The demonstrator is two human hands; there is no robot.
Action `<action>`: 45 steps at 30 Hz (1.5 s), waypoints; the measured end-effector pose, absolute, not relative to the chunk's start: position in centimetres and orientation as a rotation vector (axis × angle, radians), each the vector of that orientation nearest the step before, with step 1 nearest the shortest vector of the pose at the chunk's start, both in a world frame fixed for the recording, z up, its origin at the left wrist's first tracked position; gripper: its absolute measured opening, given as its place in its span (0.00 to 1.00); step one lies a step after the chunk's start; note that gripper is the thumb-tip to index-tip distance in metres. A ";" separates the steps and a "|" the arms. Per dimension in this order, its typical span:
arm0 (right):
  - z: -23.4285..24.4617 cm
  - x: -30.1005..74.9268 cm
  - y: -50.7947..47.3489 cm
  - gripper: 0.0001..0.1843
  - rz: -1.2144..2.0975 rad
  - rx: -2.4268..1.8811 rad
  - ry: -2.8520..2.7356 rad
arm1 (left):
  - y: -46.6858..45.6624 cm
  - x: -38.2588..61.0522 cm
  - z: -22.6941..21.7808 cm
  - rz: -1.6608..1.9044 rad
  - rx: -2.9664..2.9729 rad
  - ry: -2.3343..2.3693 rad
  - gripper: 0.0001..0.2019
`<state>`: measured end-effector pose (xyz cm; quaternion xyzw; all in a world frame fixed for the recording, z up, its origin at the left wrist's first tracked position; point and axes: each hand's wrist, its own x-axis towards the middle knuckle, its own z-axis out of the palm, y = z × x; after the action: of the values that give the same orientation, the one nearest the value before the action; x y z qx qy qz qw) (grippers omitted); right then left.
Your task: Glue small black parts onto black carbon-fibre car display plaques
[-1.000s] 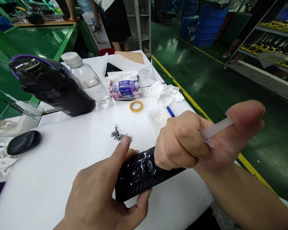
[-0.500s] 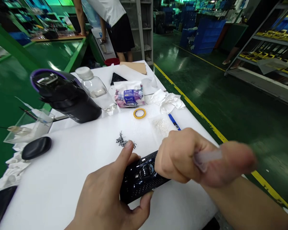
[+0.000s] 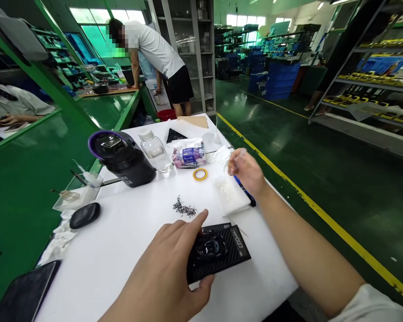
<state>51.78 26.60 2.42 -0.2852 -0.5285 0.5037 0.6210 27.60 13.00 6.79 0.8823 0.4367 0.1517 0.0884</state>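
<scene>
While liquid (image 3: 161, 162) in bottle (image 3: 153, 146), left fingers (image 3: 196, 225) round model (image 3: 214, 248), right fingers (image 3: 233, 163) round translucent piece (image 3: 242, 152).

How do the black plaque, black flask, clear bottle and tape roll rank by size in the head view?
1. Black flask and black plaque: too alike to rank; the plaque is nearer.
2. Clear bottle
3. Tape roll

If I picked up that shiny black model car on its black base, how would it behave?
The black base looks flat and straight-edged in the left hand, so it is probably stiff. The model car looks glossy, so it may feel slippery. The base's slab shape makes rolling unlikely.
</scene>
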 end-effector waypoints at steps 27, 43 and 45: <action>1.8 51.4 27.8 0.35 1.256 -0.728 -1.152 | 11.8 25.2 3.2 0.044 2.487 1.349 0.61; -0.2 50.5 27.7 0.25 1.312 -1.149 -1.467 | 13.4 16.3 4.3 -0.009 2.342 1.548 0.54; -0.2 50.6 27.5 0.25 1.319 -1.163 -1.508 | 13.6 16.3 4.8 -0.034 2.320 1.550 0.54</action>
<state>50.58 27.50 -0.18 -0.4599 -0.5964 0.5217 0.4009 16.32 13.64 4.75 0.8186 0.5470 -0.0120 0.1747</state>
